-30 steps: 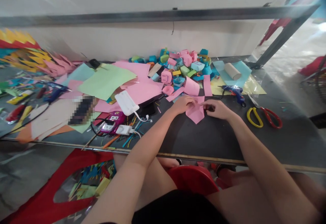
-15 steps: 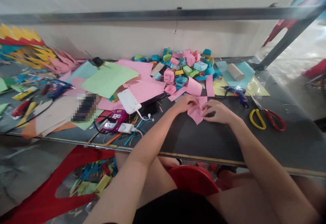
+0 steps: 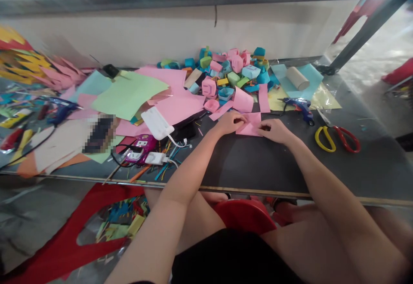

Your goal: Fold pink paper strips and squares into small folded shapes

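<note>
A small pink paper sheet (image 3: pixel 251 127) lies on the dark table (image 3: pixel 258 163) in front of me, partly folded. My left hand (image 3: pixel 230 122) pinches its left edge with curled fingers. My right hand (image 3: pixel 274 130) presses and pinches its right edge. Both hands rest on the tabletop, close together. Behind them is a heap of small folded paper boxes (image 3: pixel 230 73) in pink, blue and green.
Scissors with yellow and red handles (image 3: pixel 337 138) and a blue glue gun (image 3: pixel 298 108) lie to the right. A cardboard roll (image 3: pixel 297 78) sits on blue paper. Large pink and green sheets (image 3: pixel 129 92), a white charger (image 3: pixel 157 124), cables and a phone lie to the left. A red stool (image 3: pixel 64 241) stands below.
The pink sheet's lower point has been folded up, so it now looks shorter and flatter. Both hands stayed on it, slightly closer together. The view shifted a little.
</note>
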### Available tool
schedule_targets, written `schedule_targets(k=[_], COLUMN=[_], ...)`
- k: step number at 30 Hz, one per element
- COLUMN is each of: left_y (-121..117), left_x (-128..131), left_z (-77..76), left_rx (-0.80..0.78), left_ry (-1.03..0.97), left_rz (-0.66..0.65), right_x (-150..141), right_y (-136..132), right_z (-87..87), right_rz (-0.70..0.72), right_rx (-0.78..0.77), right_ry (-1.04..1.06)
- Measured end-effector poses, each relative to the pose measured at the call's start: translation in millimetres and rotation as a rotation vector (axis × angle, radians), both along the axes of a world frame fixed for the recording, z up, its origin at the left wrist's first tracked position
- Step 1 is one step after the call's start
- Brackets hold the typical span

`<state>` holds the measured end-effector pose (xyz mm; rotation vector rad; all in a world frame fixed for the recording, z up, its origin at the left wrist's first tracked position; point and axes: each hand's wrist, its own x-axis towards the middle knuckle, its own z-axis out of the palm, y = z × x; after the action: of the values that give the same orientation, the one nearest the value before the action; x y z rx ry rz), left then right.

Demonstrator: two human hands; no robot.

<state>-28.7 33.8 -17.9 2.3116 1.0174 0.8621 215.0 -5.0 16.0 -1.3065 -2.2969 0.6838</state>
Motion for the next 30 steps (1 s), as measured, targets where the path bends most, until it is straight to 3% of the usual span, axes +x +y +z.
schedule_targets(k=[8, 12, 18, 26, 30], left_y=[-1, -4, -10, -12, -25], left_x=[-2, -2, 0, 3, 14], left_z=[1.1, 6.7, 14.3, 16.3, 10.3], left_rx=[0.0, -0.027, -0.065, 0.059, 0.128], left_ry=[-0.017, 0.033, 0.123, 0.276, 0.473], left_rz=[-0.032, -0.108, -0.003, -0.118, -0.079], right_x=[-15, -17, -17, -17, -14], right_y=[-8, -10, -9, -5, -1], right_z=[0.0, 0.3, -0.2, -6.5, -13.9], right_rz=[-0.18, -0.231, -0.214, -0.214, -0.222], right_rx=[0.032, 0.022, 0.021, 0.056, 0.129], right_ry=[-0.056, -0.074, -0.06, -0.079, -0.108])
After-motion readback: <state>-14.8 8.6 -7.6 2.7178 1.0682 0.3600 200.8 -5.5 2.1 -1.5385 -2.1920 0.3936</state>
